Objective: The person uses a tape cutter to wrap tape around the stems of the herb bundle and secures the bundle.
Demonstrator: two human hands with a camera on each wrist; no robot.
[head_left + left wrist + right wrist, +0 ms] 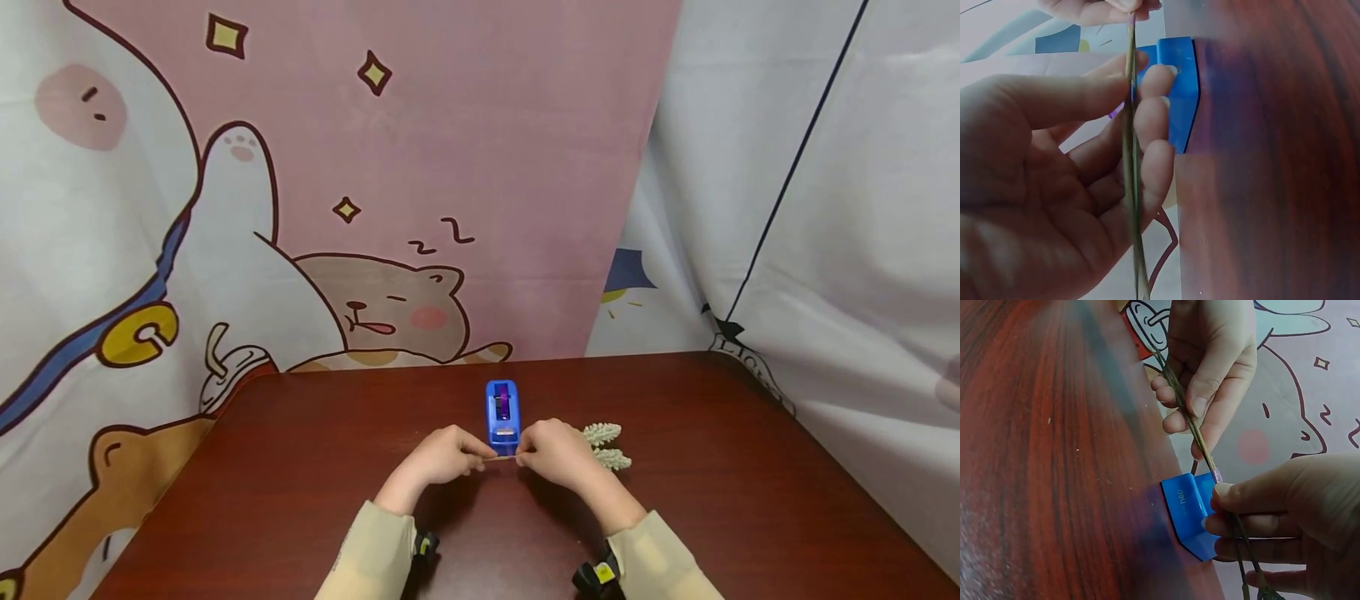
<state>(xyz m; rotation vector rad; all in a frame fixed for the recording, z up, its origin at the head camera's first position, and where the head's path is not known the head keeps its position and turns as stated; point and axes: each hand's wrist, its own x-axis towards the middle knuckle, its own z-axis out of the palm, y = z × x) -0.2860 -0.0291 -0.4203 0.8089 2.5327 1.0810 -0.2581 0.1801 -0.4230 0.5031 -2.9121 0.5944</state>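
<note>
Between both hands is a thin bundle of dried flower stems (pixel 1177 394), held sideways above the table. My left hand (pixel 442 457) pinches the stems between thumb and fingers. Close beside it, my right hand (pixel 558 452) pinches the bundle at a small band of purple tape (pixel 1217 475) round the stems. Two pale, bushy flower heads (pixel 612 459) stick out past the right hand. Just beyond the fingertips stands a blue tape dispenser (pixel 492 421) with a purple roll (pixel 503 402) in it. The right hand's thumb and fingers hide part of the tape band.
The dark red-brown table (pixel 322 475) spreads around the hands. A pink and white cartoon-printed cloth (pixel 525 183) hangs behind it, and a whitish cloth (pixel 847 250) borders the right side. A black device (pixel 596 575) is worn at the right wrist.
</note>
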